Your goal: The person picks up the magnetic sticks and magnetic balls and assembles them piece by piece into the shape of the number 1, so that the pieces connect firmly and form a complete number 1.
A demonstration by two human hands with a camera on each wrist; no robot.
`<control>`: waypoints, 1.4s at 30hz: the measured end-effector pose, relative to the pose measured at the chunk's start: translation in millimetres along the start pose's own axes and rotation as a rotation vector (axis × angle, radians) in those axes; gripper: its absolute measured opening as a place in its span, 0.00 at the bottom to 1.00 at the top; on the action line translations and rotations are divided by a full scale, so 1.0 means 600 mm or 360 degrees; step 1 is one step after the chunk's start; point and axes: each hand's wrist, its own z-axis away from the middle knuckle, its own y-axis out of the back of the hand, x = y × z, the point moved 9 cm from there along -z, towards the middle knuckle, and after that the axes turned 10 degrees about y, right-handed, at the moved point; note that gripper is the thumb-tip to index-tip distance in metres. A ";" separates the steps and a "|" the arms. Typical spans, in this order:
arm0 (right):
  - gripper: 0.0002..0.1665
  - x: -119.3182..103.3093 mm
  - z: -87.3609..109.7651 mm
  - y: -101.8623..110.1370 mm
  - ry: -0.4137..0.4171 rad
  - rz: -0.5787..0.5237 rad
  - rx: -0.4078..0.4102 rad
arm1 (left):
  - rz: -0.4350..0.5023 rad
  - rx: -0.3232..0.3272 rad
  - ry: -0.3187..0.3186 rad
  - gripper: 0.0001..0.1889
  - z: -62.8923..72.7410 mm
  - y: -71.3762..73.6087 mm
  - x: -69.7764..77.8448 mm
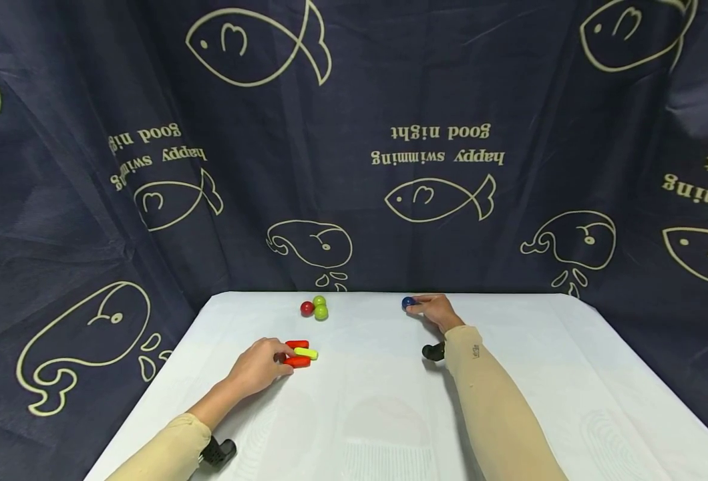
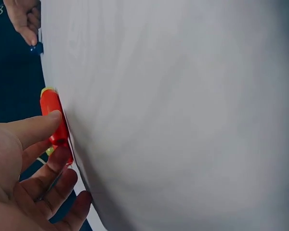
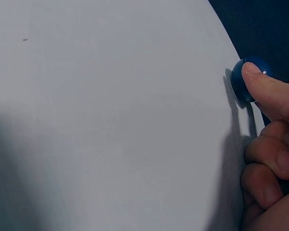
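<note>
At the left of the table, my left hand (image 1: 262, 366) pinches the near one of two short red rods (image 1: 297, 361). Its thumb lies along the rod's side in the left wrist view, the other fingers loosely bent. A yellow rod (image 1: 306, 353) and a second red rod (image 1: 297, 344) lie side by side just beyond. Near the far edge my right hand (image 1: 437, 310) holds a shiny dark blue ball (image 3: 239, 83) between thumb and fingers. The thumb presses on the ball's side in the right wrist view, with the lower fingers curled in.
A red ball (image 1: 307, 308) and two green balls (image 1: 320, 312) stand in a cluster near the far edge of the white table (image 1: 366, 374). Behind it hangs a dark blue curtain (image 1: 354, 167) with fish drawings. Black wrist devices sit under both forearms.
</note>
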 end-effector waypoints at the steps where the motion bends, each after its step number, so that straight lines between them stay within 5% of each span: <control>1: 0.34 0.001 -0.001 0.001 -0.0005 0.0004 0.0006 | 0.0008 -0.0003 0.0001 0.13 -0.001 -0.001 -0.001; 18: 0.33 0.008 0.007 0.000 -0.0034 0.0062 0.0036 | 0.0261 -0.0076 0.0095 0.09 0.000 -0.018 -0.025; 42: 0.32 0.000 0.001 0.003 0.0007 0.0053 0.0042 | 0.0363 -0.0155 0.0230 0.09 0.010 -0.024 0.002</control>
